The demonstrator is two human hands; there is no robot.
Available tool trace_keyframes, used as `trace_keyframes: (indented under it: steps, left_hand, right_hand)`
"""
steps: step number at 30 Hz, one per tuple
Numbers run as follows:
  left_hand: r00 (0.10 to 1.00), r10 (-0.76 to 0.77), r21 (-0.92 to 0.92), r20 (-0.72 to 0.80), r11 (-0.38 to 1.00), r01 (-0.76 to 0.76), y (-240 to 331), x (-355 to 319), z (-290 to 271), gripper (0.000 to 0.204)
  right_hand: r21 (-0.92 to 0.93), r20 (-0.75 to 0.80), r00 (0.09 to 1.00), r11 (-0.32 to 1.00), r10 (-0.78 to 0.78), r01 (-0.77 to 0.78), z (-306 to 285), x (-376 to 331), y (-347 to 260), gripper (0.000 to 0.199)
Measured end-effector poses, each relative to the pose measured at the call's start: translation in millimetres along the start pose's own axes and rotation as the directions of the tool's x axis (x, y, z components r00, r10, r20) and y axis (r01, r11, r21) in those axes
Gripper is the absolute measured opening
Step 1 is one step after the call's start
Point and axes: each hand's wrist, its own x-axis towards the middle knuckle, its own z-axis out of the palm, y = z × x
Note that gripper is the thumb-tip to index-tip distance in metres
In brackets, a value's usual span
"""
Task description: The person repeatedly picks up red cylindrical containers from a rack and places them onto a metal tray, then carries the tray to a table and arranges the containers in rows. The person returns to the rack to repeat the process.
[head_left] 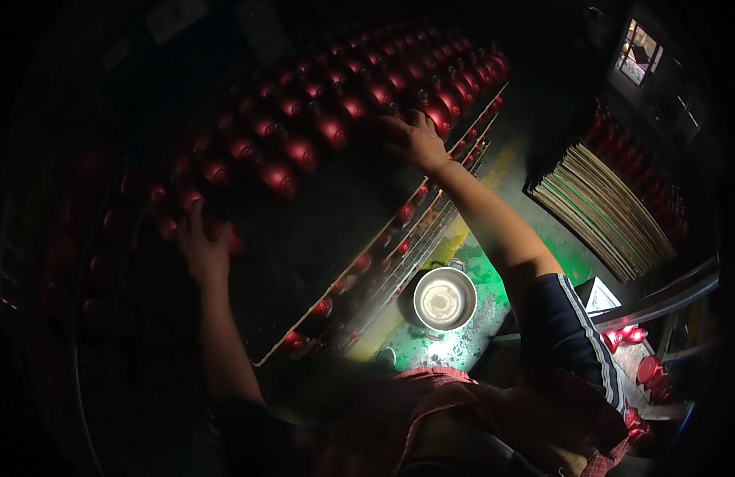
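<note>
Many glossy red, round-bodied bottles point(329, 129) with narrow dark necks stand in close rows on a dark, wood-edged board. At the near left end of the rows is my left hand point(204, 253), its fingers and thumb spread against the red bottles there; shadow hides part of the contact. Farther off, my right hand point(419, 147) reaches over the board's right edge point(375, 237). Its fingers are stretched apart beside a red bottle point(435, 113), with the fingertips in shadow. Neither hand visibly lifts a bottle.
More red bottles point(323, 307) show on a level below the board's edge. A round metal pot point(445, 299) stands on the green-stained floor. At right are a stack of thin boards point(602, 211), more red bottles behind it, and red pieces point(650, 370) on a pale surface.
</note>
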Motion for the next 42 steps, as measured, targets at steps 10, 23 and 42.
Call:
trace_keyframes:
  steps: [10,23,42]
  left_hand:
    - [0.962,0.231,-0.153,-0.146,0.955,-0.253,4,-44,-4,0.06]
    - [0.426,0.55,-0.319,0.719,-0.284,0.904,186,-307,180,0.066]
    - [0.021,0.897,0.727,0.441,-0.371,0.577,198,-347,420,0.072]
  right_hand:
    - [0.367,-0.271,0.962,0.921,-0.029,0.131,-3,-84,43,0.065]
    - [0.456,0.719,0.574,-0.889,0.392,0.037,-5,-359,177,0.035]
    - [0.061,0.464,0.861,-0.978,0.206,0.201,51,-390,181,0.056]
